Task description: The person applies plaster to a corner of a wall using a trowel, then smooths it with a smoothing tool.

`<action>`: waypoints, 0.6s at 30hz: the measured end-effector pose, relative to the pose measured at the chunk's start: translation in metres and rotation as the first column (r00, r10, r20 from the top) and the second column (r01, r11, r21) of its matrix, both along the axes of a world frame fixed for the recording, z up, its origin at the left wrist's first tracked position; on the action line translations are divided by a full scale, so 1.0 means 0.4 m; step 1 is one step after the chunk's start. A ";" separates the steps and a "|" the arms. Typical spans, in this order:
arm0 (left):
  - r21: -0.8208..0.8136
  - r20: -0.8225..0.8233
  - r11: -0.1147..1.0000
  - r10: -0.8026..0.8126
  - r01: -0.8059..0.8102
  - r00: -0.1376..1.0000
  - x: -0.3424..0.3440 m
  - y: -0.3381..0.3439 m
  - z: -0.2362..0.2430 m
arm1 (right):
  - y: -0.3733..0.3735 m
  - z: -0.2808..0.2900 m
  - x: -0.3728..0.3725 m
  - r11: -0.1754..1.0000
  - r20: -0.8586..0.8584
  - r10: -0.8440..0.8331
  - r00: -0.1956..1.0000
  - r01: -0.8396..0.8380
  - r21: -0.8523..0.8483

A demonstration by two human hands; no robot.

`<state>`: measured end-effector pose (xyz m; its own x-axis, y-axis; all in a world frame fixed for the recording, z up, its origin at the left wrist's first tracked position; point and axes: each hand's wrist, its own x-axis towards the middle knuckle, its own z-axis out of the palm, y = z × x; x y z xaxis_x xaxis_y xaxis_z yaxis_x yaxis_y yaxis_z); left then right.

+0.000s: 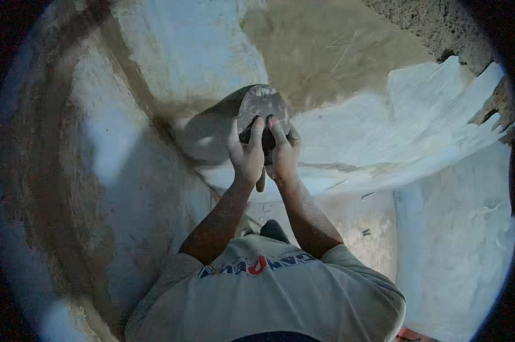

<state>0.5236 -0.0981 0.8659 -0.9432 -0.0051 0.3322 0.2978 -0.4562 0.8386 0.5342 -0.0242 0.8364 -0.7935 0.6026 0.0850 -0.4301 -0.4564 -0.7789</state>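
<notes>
Both my hands, dusted with pale powder, grip a dark grey rounded tool (pixel 262 101) smeared with plaster. My left hand (pixel 247 159) wraps its left side and my right hand (pixel 284 155) its right, with both thumbs laid side by side on the near face. The other fingers curl behind it and are partly hidden. A short tan handle-like piece (pixel 261 180) shows between my wrists; whether it belongs to the tool I cannot tell. Beyond the tool lies a plastered surface (pixel 195 57), whitish-blue with brown patches. Contact between tool and plaster is unclear.
A bare brown patch (pixel 326 51) spreads at the upper middle, with rough, crumbly material (pixel 434 25) at the upper right. Beside it the white plaster has a ragged edge. A brown band (pixel 135 80) runs down the left. A pale wall (pixel 451 239) stands at the right.
</notes>
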 end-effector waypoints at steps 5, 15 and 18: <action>-0.005 0.014 1.000 -0.026 0.026 1.000 -0.018 -0.007 0.001 | 0.004 0.033 -0.003 0.989 0.040 -0.043 0.998 0.037 0.143; 0.160 0.150 0.950 -0.294 0.270 0.944 -0.042 -0.018 -0.177 | -0.030 -0.106 0.032 0.922 0.051 -0.250 0.967 0.221 0.318; 0.258 0.257 0.919 -0.364 0.299 0.895 -0.035 -0.009 -0.186 | -0.023 -0.084 0.062 0.881 0.015 -0.239 0.971 0.210 0.425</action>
<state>0.5097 -0.1019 0.7914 -0.9557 0.2871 0.0654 -0.1466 -0.6564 0.7400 0.5591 -0.0334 0.8028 -0.6537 0.6853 0.3211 -0.4243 0.0195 -0.9053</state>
